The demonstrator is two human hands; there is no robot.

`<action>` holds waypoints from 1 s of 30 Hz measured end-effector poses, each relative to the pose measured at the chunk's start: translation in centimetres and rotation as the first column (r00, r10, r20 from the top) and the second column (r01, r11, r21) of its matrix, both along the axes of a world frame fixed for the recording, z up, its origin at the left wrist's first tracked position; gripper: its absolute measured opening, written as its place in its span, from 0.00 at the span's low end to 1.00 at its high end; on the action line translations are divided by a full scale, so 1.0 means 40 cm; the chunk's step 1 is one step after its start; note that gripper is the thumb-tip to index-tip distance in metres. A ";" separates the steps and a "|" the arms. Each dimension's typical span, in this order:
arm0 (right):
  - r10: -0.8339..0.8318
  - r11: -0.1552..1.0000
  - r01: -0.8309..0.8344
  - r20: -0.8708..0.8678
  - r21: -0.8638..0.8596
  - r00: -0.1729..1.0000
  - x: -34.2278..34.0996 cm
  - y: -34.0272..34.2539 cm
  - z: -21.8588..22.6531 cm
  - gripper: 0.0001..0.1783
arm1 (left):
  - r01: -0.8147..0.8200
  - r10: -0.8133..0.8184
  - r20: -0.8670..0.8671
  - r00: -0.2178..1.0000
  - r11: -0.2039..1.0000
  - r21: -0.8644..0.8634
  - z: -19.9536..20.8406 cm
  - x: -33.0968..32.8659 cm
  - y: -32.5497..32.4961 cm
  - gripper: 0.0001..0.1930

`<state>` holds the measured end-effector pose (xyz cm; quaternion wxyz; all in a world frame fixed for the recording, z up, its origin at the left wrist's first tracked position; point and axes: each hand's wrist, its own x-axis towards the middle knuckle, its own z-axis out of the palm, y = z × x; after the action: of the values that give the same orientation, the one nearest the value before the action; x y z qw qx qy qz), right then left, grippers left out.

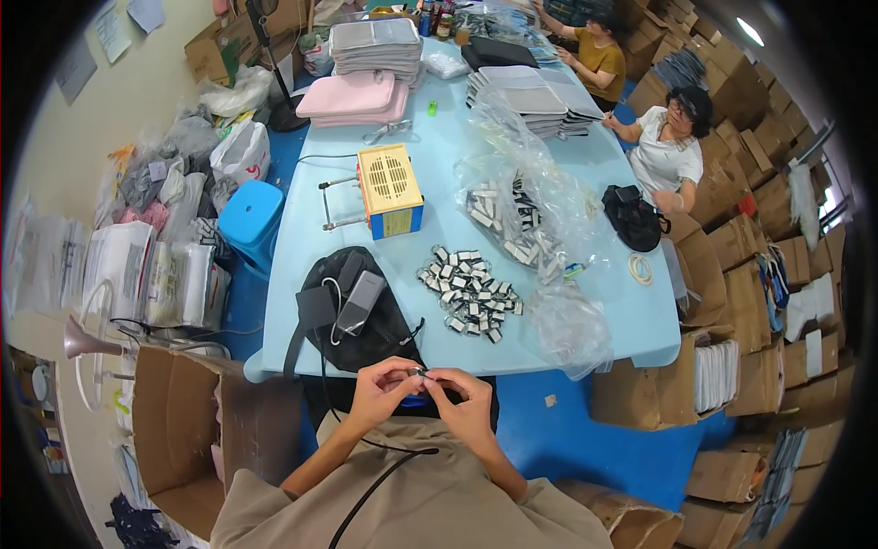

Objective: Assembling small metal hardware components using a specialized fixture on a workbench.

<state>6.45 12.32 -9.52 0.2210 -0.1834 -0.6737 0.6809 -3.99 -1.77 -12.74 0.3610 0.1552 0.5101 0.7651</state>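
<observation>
Close to my body, just off the table's near edge, both hands meet fingertip to fingertip. My left hand (379, 392) and my right hand (465, 401) are closed in a pinch on one small dark piece (420, 372), mostly covered by the fingers, so its kind does not show. Ahead and to the right lies a heap of small white-and-black tags with metal rings (469, 291). On the left, a black drawstring bag (399, 331) lies flat under a grey rectangular device (362, 303) with a white cable.
A yellow-and-blue vented box (390, 188) with two metal rods stands on the light blue table (430, 137). Clear plastic bags (567, 320) and more tags lie right. Pink cases (352, 98) are stacked behind. Two people sit at the right edge. Cardboard boxes (178, 430) flank me.
</observation>
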 end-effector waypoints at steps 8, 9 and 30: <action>-0.014 0.997 0.011 -0.037 -0.074 0.999 0.011 0.002 -0.036 0.05 | -0.076 0.079 -0.055 0.995 0.996 0.046 0.009 -0.002 0.007 0.07; -0.014 0.997 0.011 -0.038 -0.075 0.999 0.008 -0.003 -0.033 0.05 | -0.076 0.077 -0.024 0.997 0.997 0.033 0.011 -0.002 0.006 0.08; -0.065 0.997 0.063 -0.034 -0.043 0.997 0.008 0.008 -0.067 0.09 | 0.013 -0.024 -0.170 0.985 0.998 -0.065 0.006 0.008 0.015 0.09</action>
<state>6.77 12.65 -12.20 0.2509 -0.1973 -0.6491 0.6905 -3.68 -1.19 -12.50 0.3276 0.2133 0.5617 0.7291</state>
